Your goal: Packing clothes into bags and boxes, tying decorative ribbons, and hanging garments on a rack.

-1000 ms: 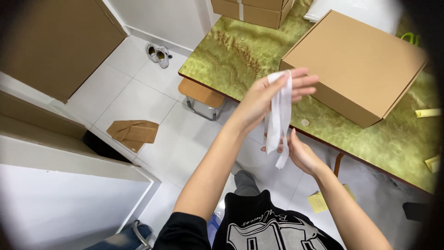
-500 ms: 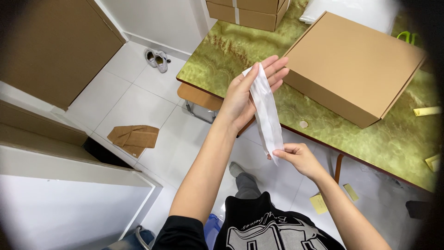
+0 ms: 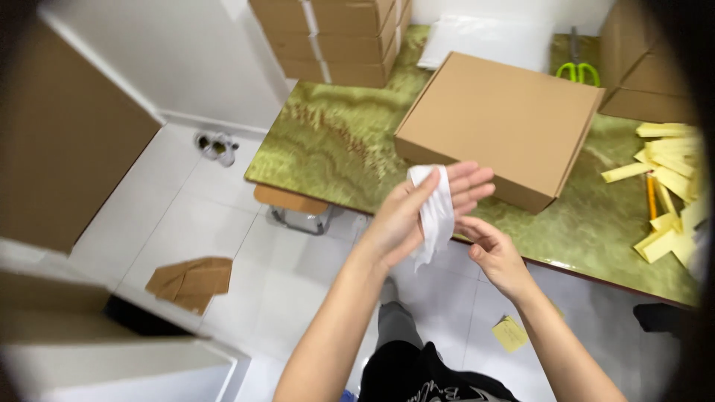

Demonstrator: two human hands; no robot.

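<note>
Below the closed cardboard box (image 3: 500, 126), the left hand (image 3: 417, 216) pinches a white strip (image 3: 434, 212) — right hand (image 3: 493, 251), at four o'clock, fingers loosely curled, holding nothing.

Left hand (image 3: 417, 216): forearm runs up from lower left, palm open, fingers extended and pointing right, just short of the near edge of the flat cardboard box (image 3: 499, 123). White strip (image 3: 434, 212) draped across its fingers, thumb on top. Right hand (image 3: 495, 253): below and right of the left, nearer the body than the box, fingers loosely curled, fingertips by the strip's lower part; contact unclear.
</note>
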